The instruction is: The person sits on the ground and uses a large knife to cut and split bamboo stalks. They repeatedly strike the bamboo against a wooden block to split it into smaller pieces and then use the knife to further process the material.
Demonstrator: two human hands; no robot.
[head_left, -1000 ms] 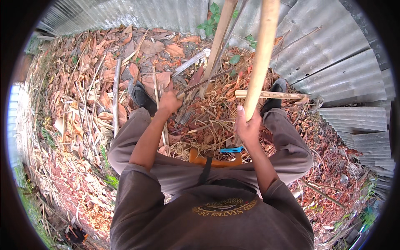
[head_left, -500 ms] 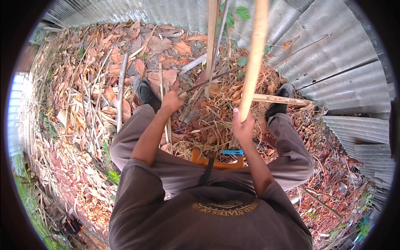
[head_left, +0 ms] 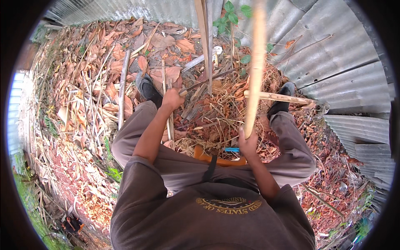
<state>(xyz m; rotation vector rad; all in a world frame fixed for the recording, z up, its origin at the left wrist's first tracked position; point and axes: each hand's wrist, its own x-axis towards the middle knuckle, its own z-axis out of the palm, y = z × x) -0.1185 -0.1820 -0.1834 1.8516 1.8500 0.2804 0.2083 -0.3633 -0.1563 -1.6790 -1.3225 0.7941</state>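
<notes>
Left hand (head_left: pixel 172 99): clenched on a dark blade's handle (head_left: pixel 204 83) — blade runs rightward.
Right hand (head_left: pixel 248 143): grasping a pale pole (head_left: pixel 256 71) at its base — pole rises above.

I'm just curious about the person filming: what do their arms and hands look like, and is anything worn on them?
Both forearms are bare from above the elbow down. The left hand and right hand wear no gloves, and no watch or bands show. Short sleeves of a dark brown T-shirt cover the upper arms.
</notes>
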